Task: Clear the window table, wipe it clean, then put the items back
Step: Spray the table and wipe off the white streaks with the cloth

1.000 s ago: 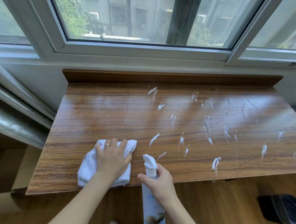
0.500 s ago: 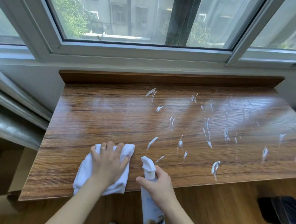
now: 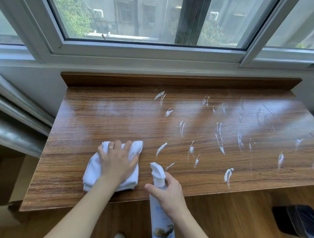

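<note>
White cloth (image 3: 111,171) under left hand (image 3: 117,162), fingers spread flat | right hand (image 3: 170,194) grips spray bottle (image 3: 160,199) at table (image 3: 99,121) front edge | foam streaks (image 3: 220,139) right

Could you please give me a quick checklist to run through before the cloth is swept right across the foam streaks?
1. Left hand flat on the white cloth: ok.
2. Cloth lying on the table: ok.
3. Foam streaks present right of the cloth: ok.
4. Path rightward free of objects: ok.
5. Spray bottle gripped by the right hand, at the table's near edge: ok.
6. Cloth dampness: cannot tell.
</note>
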Demonstrator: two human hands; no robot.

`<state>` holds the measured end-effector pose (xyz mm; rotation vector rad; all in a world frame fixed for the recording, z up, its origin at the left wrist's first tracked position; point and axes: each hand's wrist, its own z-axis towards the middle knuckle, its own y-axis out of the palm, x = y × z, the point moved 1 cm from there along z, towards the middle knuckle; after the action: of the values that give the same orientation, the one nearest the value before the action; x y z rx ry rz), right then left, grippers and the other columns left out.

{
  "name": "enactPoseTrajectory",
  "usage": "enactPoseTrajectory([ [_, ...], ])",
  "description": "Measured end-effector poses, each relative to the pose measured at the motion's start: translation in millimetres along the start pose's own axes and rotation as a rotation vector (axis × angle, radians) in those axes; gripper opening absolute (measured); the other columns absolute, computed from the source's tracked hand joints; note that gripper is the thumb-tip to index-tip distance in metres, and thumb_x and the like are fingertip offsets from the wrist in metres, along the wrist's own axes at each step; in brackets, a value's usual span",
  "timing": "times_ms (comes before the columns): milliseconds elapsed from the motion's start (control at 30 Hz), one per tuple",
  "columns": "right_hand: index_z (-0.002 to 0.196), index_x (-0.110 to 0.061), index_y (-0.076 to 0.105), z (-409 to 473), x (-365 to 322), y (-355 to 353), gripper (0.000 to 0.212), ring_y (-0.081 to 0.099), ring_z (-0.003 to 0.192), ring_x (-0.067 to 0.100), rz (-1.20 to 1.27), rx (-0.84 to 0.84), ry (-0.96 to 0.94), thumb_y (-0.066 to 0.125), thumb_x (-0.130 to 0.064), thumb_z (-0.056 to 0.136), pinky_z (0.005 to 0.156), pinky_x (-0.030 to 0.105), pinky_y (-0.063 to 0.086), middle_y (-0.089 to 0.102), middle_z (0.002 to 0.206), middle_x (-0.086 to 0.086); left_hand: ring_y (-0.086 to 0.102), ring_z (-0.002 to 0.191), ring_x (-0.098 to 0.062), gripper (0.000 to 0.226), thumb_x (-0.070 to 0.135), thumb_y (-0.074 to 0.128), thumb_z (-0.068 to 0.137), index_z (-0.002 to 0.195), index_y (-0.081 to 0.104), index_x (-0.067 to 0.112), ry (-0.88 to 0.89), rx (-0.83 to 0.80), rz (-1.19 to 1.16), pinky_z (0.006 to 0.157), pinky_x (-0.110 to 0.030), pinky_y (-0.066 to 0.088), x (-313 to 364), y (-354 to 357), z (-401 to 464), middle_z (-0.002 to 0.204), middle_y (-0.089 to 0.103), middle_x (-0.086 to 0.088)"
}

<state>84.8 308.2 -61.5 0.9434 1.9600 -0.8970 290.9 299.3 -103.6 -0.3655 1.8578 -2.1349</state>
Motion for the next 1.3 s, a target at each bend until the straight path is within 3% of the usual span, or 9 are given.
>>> enactPoseTrajectory([
  [233, 0.089, -0.026, 0.068, 4.2, -9.2, 1.6, 0.036, 0.056, 0.07, 0.002, -0.002, 0.0, -0.002, 0.078, -0.049, 0.064, 0.068, 0.025, 0.046, 0.067, 0.081, -0.001, 0.058, 0.085, -0.033, 0.05, 0.056, 0.047, 0.077, 0.108, 0.064, 0.021, 0.066, 0.113, -0.046, 0.09, -0.06, 0.034, 1.9, -3.0, -73.1, 0.09, 0.056, -0.005],
  [333, 0.089, -0.027, 0.069, 7.3, -11.2, 1.6, 0.023, 0.056, 0.069, 0.0, -0.007, -0.009, 0.003, 0.081, -0.038, 0.073, 0.066, 0.021, 0.045, 0.068, 0.078, -0.005, 0.057, 0.082, -0.032, 0.047, 0.057, 0.048, 0.076, 0.102, 0.065, 0.022, 0.07, 0.119, -0.054, 0.088, -0.059, 0.034, 1.6, -0.7, -70.6, 0.087, 0.054, -0.004],
  [500, 0.091, -0.031, 0.068, 10.9, -9.4, 4.8, 0.022, 0.059, 0.072, -0.001, -0.037, -0.022, 0.007, 0.082, -0.038, 0.076, 0.069, 0.022, 0.046, 0.068, 0.079, -0.011, 0.057, 0.081, -0.032, 0.045, 0.055, 0.045, 0.078, 0.098, 0.067, 0.022, 0.075, 0.154, -0.053, 0.086, -0.056, 0.035, 3.1, 3.0, -38.5, 0.085, 0.056, -0.006],
  [800, 0.093, -0.031, 0.069, 7.7, -6.6, 7.5, 0.027, 0.058, 0.071, -0.002, -0.019, -0.01, -0.008, 0.081, -0.044, 0.072, 0.07, 0.021, 0.046, 0.065, 0.075, -0.015, 0.056, 0.082, -0.03, 0.056, 0.059, 0.037, 0.077, 0.093, 0.066, 0.014, 0.019, 0.01, -0.013, 0.081, -0.054, 0.037, 2.5, 5.5, 36.9, 0.084, 0.059, -0.008],
  [1000, 0.092, -0.029, 0.068, 3.1, -5.1, 5.6, 0.025, 0.059, 0.072, 0.0, -0.009, -0.01, -0.039, 0.08, -0.042, 0.074, 0.071, 0.025, 0.048, 0.067, 0.079, -0.01, 0.055, 0.101, -0.031, 0.079, 0.075, 0.042, 0.065, 0.114, 0.055, 0.014, -0.028, -0.114, 0.002, 0.09, -0.059, 0.03, 8.1, 1.7, 4.4, 0.105, 0.058, -0.005],
  [1133, 0.088, -0.028, 0.068, 2.3, -3.0, 3.0, 0.028, 0.059, 0.071, 0.0, 0.002, 0.004, -0.042, 0.079, -0.046, 0.069, 0.07, 0.026, 0.048, 0.068, 0.077, -0.009, 0.057, 0.091, -0.032, 0.075, 0.065, 0.048, 0.06, 0.111, 0.058, 0.012, -0.004, 0.022, -0.082, 0.093, -0.062, 0.034, 10.6, -2.4, -39.1, 0.097, 0.057, -0.007],
  [1300, 0.083, -0.03, 0.066, 5.5, -4.3, -1.3, 0.021, 0.058, 0.069, -0.002, -0.015, 0.015, -0.028, 0.085, -0.036, 0.075, 0.069, 0.027, 0.048, 0.066, 0.072, -0.015, 0.057, 0.09, -0.032, 0.071, 0.062, 0.047, 0.06, 0.106, 0.063, 0.011, 0.014, 0.079, -0.073, 0.094, -0.059, 0.032, 11.4, -1.2, -53.0, 0.094, 0.057, -0.008],
])
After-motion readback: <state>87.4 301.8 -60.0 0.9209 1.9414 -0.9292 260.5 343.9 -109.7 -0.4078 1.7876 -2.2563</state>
